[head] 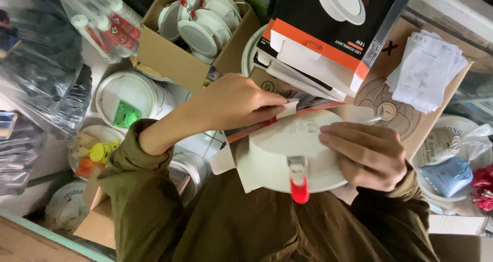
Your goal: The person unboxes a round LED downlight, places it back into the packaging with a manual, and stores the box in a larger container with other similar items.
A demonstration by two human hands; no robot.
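Observation:
A white round downlight (287, 151) lies in front of me, back side up, with a metal spring clip tipped in red (299, 186) at its near edge. My right hand (367, 155) grips the lamp's right rim. My left hand (233, 104) reaches in from the left and pinches the white flap (288, 108) of a small open carton (226, 159) with an orange edge; the lamp sits partly inside it. Olive sleeves cover both of my arms.
An open cardboard box (169, 56) with several white downlights stands at the back. A stack of black-and-orange lamp cartons (334, 41) and folded leaflets (426, 69) sit back right. Bagged tubes (105, 25), white round tubs (131, 95) and a blue packet (449, 174) surround me.

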